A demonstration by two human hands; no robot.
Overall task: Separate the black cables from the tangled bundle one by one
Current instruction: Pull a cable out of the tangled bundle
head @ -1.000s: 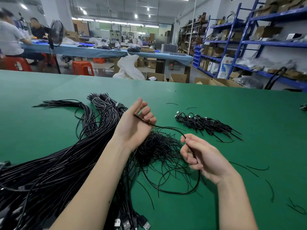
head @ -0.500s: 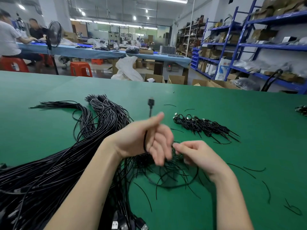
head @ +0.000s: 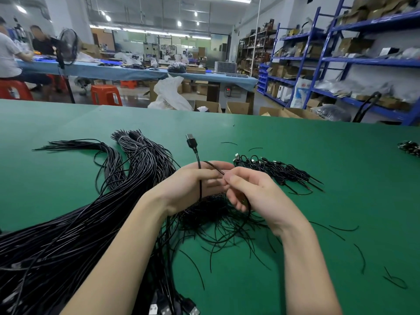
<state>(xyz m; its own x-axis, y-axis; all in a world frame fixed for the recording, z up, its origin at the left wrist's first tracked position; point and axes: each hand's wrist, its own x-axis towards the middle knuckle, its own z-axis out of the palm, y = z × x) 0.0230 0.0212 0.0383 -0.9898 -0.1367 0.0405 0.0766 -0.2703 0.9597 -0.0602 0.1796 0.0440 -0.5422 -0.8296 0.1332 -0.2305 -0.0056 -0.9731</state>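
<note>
A big tangled bundle of black cables (head: 75,223) sprawls over the left of the green table (head: 341,160). My left hand (head: 193,185) grips one black cable (head: 199,176); its USB plug (head: 191,140) sticks up above the fingers. My right hand (head: 252,192) pinches the same cable's thin end just beside the left fingers, and the cable loops down under the right palm. A small heap of separated coiled cables (head: 277,171) lies right of my hands. Loose thin wire ends (head: 218,226) are spread under both hands.
Short wire offcuts (head: 361,258) are scattered on the table at the right. Another small cable heap (head: 410,147) sits at the far right edge. Beyond the table are cardboard boxes (head: 238,108), blue shelving (head: 341,60) and seated people (head: 13,55) at a far bench.
The hands have come together at the table's middle. My left hand turned and lifted the cable so its plug rose higher. My right hand moved up to pinch the cable's end.
</note>
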